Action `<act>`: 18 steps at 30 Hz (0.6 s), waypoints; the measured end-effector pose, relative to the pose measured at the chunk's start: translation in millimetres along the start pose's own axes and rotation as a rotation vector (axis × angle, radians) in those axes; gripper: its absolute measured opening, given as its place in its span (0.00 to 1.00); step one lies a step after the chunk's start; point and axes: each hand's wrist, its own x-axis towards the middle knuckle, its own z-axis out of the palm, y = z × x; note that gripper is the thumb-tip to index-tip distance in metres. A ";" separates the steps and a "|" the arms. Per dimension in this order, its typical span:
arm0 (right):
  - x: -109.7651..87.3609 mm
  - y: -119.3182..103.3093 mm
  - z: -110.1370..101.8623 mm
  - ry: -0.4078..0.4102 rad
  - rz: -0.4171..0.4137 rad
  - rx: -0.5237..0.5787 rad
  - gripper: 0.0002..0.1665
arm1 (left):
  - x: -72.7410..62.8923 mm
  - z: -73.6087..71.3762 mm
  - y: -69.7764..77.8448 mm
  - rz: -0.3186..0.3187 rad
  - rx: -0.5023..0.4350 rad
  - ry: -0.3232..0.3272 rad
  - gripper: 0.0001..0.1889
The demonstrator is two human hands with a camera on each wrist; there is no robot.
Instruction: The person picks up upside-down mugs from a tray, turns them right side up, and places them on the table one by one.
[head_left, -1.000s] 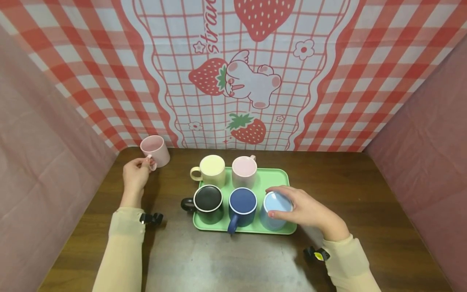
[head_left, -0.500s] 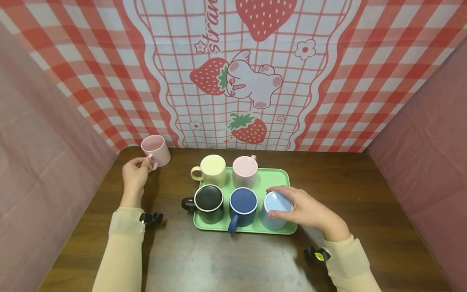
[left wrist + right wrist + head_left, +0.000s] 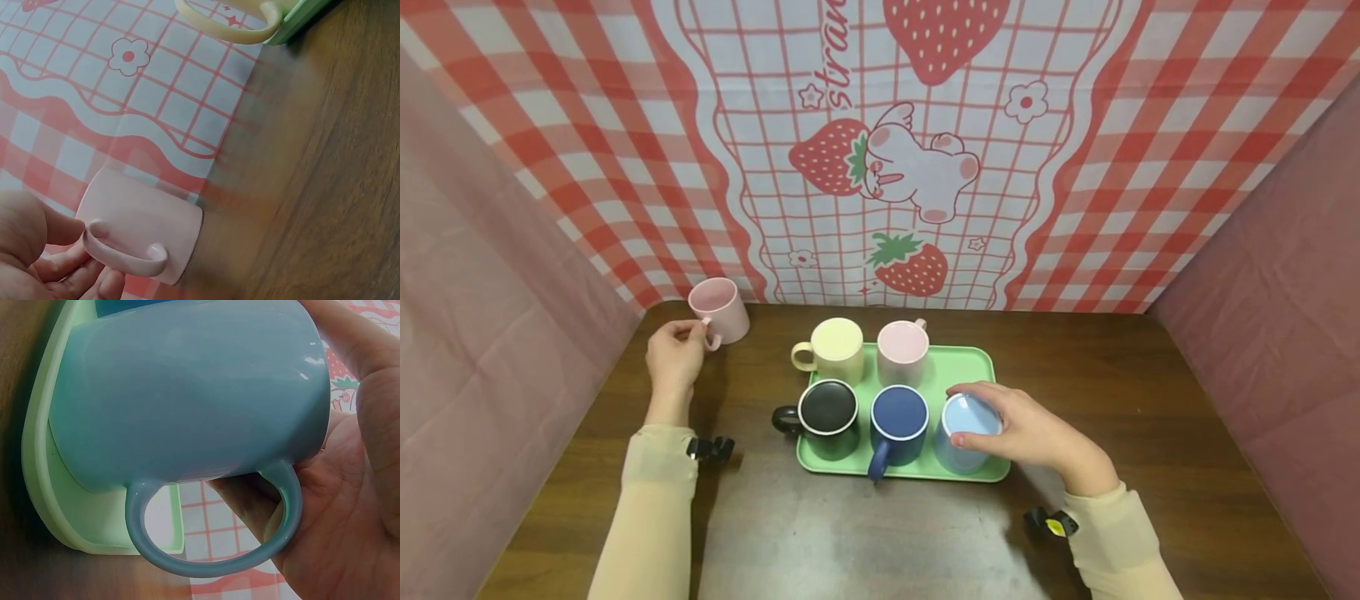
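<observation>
My left hand [image 3: 673,354] is at the handle of a pink mug [image 3: 730,321] that stands upright at the table's back left. In the left wrist view, the thumb tip lies at the handle's upper end and the loosely bent fingers lie beside it; no firm grip on the handle [image 3: 128,261] shows. My right hand [image 3: 1033,425] holds a light blue mug [image 3: 966,437] from above, thumb and fingers around its upper part. That mug stands on the right front corner of a green tray [image 3: 958,362]. Its handle shows in the right wrist view, near the palm.
A black mug [image 3: 829,425] and a dark blue mug [image 3: 898,425] stand in the tray's front row. Behind them are a cream mug [image 3: 837,350] and a mauve-pink mug [image 3: 902,354]. A checked strawberry cloth [image 3: 917,158] hangs at the back of the wooden table [image 3: 1105,383].
My left hand has shifted slightly left, easing off the pink mug's handle, while that mug stays where it was. The right hand and the light blue mug have not visibly moved.
</observation>
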 end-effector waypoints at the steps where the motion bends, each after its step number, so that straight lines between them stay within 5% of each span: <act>1: 0.0 -0.2 0.0 0.003 -0.003 0.000 0.38 | -0.6 -0.6 1.3 0.017 0.015 0.017 0.17; 6: -0.5 0.0 -0.3 0.008 -0.010 -0.001 0.38 | -5.0 -0.3 10.7 0.123 0.049 0.141 0.15; 11: 0.0 -0.1 -0.6 0.005 -0.004 -0.011 0.38 | -12.3 10.3 20.2 0.261 -0.016 0.219 0.14; 14: 0.0 -0.2 -0.7 0.002 0.003 -0.007 0.38 | -18.2 20.3 25.3 0.355 -0.038 0.175 0.14; 18: 0.1 0.0 -0.7 -0.006 0.011 -0.001 0.39 | -26.2 32.9 30.6 0.455 -0.056 0.021 0.12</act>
